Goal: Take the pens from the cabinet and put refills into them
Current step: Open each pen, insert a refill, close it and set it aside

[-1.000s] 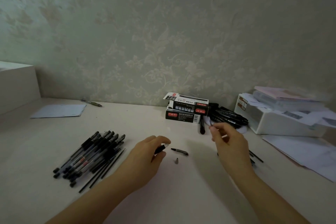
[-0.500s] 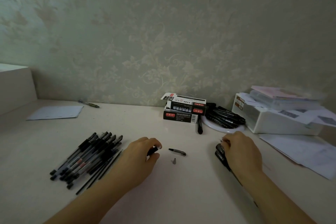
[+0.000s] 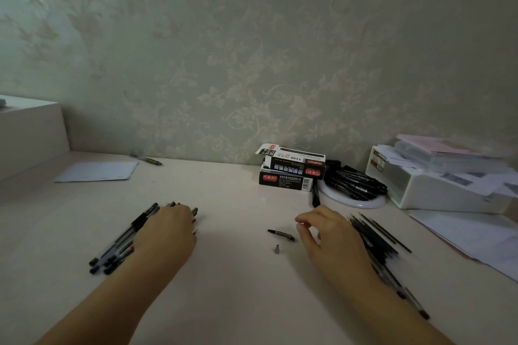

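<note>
Two piles out on table (image 3: 238, 288): pens (image 3: 123, 238) at 9 o'clock under left hand (image 3: 168, 228), grip unclear; refills (image 3: 375, 235) at 3 beside right hand (image 3: 326, 232), grip loose, empty. Cap (image 3: 281, 235) + tip (image 3: 277, 249) lie between. Refilling prob. mid-way.

Left hand (image 3: 167, 228) lay palm-down over pen pile (image 3: 120, 242). Right hand (image 3: 326, 228), fingers loosely curled, hovered beside refill pile (image 3: 377, 235). Pen cap (image 3: 281, 235) and small tip (image 3: 277, 249) lay between hands on desk (image 3: 232, 288).

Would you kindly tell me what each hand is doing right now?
Left hand: rests on the pile of pens; grip cannot be told.
Right hand: open, fingers loosely curled, holding nothing.
</note>
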Demonstrator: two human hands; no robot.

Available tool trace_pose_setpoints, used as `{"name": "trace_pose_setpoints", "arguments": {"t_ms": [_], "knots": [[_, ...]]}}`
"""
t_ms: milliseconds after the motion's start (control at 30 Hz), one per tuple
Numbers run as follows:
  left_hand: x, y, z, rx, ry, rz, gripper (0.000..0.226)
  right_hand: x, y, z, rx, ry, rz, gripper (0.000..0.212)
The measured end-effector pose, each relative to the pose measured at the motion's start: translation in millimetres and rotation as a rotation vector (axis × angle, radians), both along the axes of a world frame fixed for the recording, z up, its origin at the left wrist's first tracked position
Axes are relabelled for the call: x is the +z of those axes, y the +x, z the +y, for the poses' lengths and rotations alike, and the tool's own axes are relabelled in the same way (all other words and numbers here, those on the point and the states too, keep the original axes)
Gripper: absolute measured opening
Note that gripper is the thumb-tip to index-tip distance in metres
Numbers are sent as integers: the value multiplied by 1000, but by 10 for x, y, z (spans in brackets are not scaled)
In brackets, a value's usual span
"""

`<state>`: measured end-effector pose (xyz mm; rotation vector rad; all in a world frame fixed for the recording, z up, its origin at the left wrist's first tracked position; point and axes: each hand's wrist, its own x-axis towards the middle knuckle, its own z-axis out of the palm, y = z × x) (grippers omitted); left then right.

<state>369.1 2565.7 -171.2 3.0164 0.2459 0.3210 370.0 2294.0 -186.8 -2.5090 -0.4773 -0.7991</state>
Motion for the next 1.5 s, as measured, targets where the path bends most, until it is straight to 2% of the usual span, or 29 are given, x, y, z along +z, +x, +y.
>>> {"name": "trace_pose_setpoints", "arguments": {"t_ms": [100, 267, 333, 400, 467, 533, 600, 667, 833, 1067, 1267, 1500], "knots": [[-38, 8, -1, -6, 39, -5, 17, -16, 1, -8, 3, -1, 12, 18], [-25, -11, -72, 14, 51, -8, 5, -28, -6, 5, 25, 7, 39, 17], [10, -34, -121, 0, 7, -60, 17, -10, -20, 39, 40, 52, 32, 13], [57, -60, -211, -76, -59, -193, 26, 14, -41, 80, 83, 222, 55, 8], [90, -99, -349, -229, -234, -297, 19, 44, -69, 133, 157, 483, 207, 6], [78, -163, -516, -404, -426, -285, 12, 69, -105, 207, 273, 706, 446, 6], [11, -200, -641, -521, -503, -262, 9, 54, -136, 264, 374, 792, 612, 13], [-63, -202, -699, -580, -514, -257, 8, 24, -157, 292, 415, 796, 669, 11], [-160, -134, -666, -624, -522, -260, 11, -21, -97, 261, 362, 937, 662, 13], [-201, -87, -564, -625, -464, -194, 15, 13, 25, 55, 78, 1123, 367, 21], [-182, -102, -593, -652, -499, -172, 18, 2, 41, 44, 94, 1201, 363, 19], [-183, -89, -586, -640, -510, -178, 22, 9, 25, 64, 139, 1181, 355, 19]]}}
